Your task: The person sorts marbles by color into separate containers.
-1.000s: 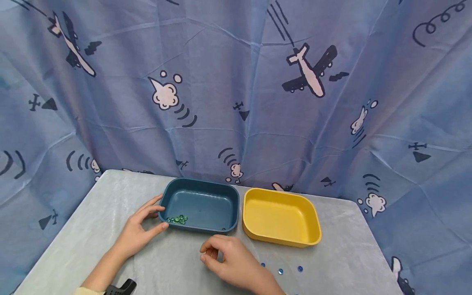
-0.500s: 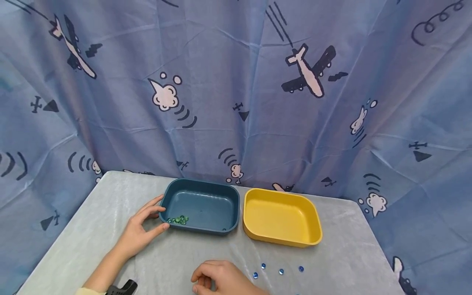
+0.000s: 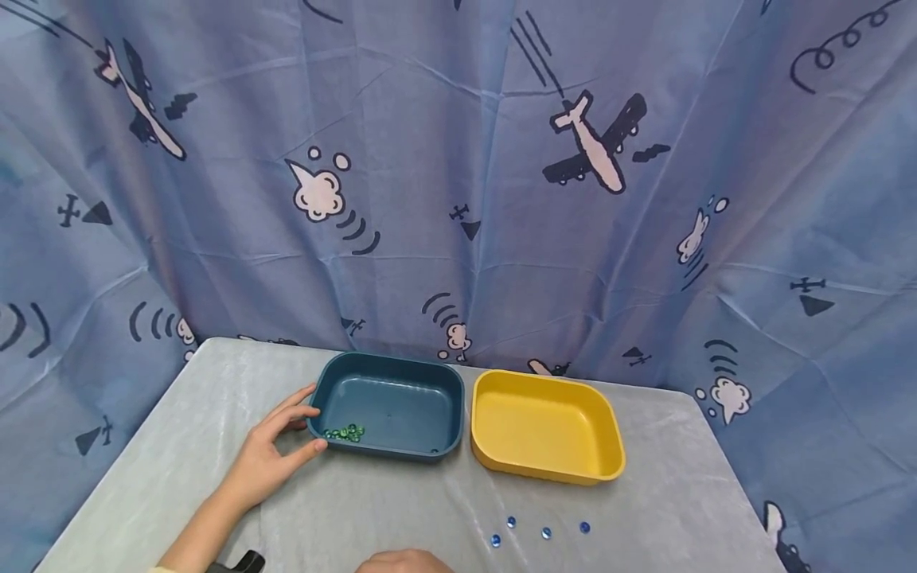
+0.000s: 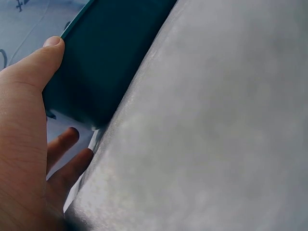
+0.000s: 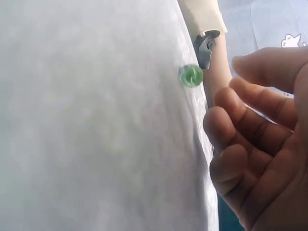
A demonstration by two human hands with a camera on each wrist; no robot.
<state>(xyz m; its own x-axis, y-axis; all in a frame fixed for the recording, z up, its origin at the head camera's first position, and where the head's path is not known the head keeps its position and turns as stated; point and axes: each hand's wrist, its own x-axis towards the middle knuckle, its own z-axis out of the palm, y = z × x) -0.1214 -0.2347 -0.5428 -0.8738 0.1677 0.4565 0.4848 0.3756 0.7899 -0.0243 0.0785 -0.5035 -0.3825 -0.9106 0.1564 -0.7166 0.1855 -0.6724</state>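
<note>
1. Head: near the far edge of the tabletop (image 3: 680, 477) stand a teal tray (image 3: 404, 415), with green beads (image 3: 351, 433) in its near-left corner, and a yellow tray (image 3: 548, 426). Our left hand (image 3: 261, 461) touches that corner, fingers relaxed, probably for steadiness.
2. Left wrist: our thumb rests on the rim; two fingers spread apart from it.
3. Right wrist: our right hand (image 5: 269, 163) bends loosely, grasping nothing; a single green bead (image 5: 191, 75) lies on the tabletop, just beside the fingertips, perhaps within easy reach.

This is a curtained-off tabletop (image 3: 666, 501) setup; whether it stands in a home, a studio or elsewhere cannot be told. Blue fabric (image 3: 401, 302), creased and printed with cartoon aeroplanes (image 3: 598, 151) and cloud puffs (image 3: 318, 195), hangs behind the far edge and beyond the left and right edges.
</note>
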